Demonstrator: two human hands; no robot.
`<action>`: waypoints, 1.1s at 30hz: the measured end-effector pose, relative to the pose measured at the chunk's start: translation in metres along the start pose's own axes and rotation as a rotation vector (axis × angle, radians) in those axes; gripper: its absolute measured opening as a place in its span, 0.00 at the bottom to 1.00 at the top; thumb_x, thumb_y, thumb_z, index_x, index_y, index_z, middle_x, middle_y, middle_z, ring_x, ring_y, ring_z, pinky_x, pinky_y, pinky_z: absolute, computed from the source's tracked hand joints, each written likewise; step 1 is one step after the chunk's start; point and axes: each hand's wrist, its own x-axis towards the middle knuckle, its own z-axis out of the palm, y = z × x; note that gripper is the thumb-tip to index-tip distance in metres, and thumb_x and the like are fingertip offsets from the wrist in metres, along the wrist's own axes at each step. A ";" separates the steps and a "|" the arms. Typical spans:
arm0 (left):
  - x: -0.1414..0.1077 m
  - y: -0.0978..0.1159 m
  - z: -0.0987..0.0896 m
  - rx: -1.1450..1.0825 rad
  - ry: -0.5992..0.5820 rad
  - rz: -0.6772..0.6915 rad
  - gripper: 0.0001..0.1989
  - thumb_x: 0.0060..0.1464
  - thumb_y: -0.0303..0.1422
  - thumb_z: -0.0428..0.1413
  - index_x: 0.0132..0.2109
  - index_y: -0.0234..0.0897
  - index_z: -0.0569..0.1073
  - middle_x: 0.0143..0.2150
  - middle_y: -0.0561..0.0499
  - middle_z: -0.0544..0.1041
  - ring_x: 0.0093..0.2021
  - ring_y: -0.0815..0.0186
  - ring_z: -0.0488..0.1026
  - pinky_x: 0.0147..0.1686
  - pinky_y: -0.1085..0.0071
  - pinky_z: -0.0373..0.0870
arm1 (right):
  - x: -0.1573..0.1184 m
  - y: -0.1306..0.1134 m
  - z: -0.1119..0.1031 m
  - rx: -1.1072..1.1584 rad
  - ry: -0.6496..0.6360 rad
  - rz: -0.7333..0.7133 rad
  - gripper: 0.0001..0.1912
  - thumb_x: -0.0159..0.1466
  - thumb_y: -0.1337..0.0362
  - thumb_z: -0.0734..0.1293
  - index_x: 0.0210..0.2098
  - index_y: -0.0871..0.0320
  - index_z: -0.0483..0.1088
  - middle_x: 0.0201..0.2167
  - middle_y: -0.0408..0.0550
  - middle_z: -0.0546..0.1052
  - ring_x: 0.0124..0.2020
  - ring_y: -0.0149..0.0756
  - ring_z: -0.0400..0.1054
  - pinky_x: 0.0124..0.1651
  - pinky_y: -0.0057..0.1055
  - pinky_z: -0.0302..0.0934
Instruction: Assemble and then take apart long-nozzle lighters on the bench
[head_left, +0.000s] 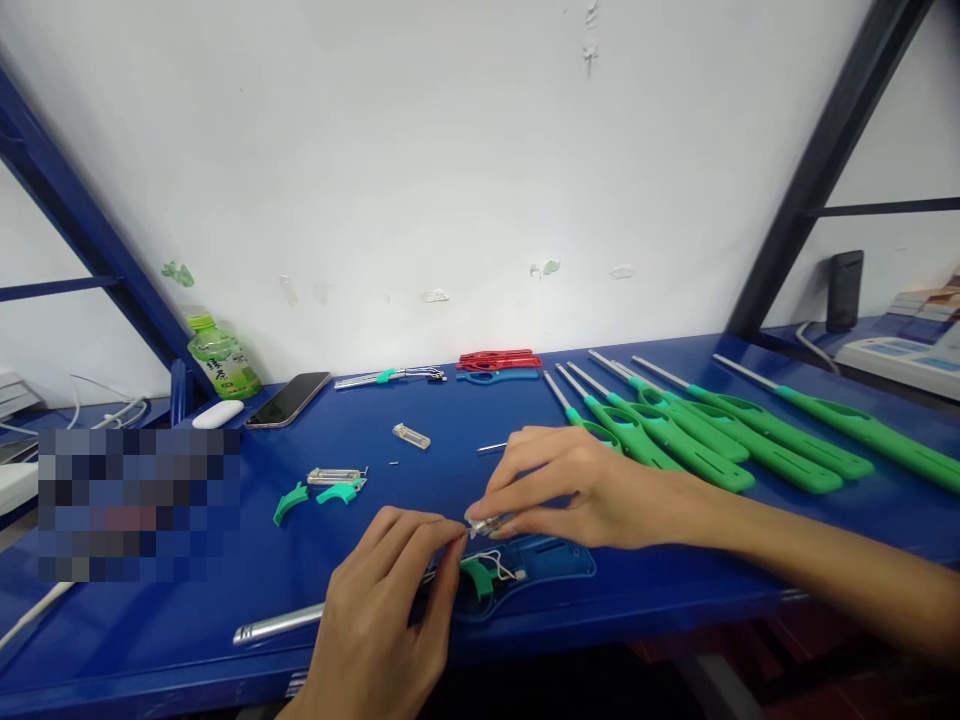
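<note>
Left hand (386,595), fingertips together, adjoins right hand (574,488) clamping whitish-clear plastic part (484,524) above blue plastic shell (561,558) at six o'clock, apparently assembling, alignment probably needed next.

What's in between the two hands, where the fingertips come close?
The head view shows a small clear piece, pinched by the right hand, between that hand and the left hand. Near it lies a blue shell.
</note>
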 end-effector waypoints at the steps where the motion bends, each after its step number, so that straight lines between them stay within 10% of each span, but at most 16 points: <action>1: 0.000 0.000 0.000 0.000 -0.001 -0.001 0.08 0.67 0.20 0.56 0.46 0.38 0.74 0.39 0.53 0.79 0.39 0.69 0.73 0.41 0.75 0.70 | 0.000 0.000 0.000 0.001 -0.002 0.003 0.12 0.68 0.70 0.75 0.51 0.62 0.82 0.41 0.51 0.85 0.38 0.34 0.73 0.44 0.33 0.68; 33: -0.002 -0.001 0.001 -0.027 -0.019 0.000 0.10 0.65 0.18 0.57 0.46 0.39 0.74 0.38 0.52 0.79 0.38 0.67 0.73 0.38 0.71 0.72 | -0.004 0.005 0.002 -0.107 -0.032 -0.095 0.10 0.73 0.68 0.70 0.52 0.60 0.81 0.42 0.51 0.84 0.37 0.33 0.72 0.42 0.33 0.65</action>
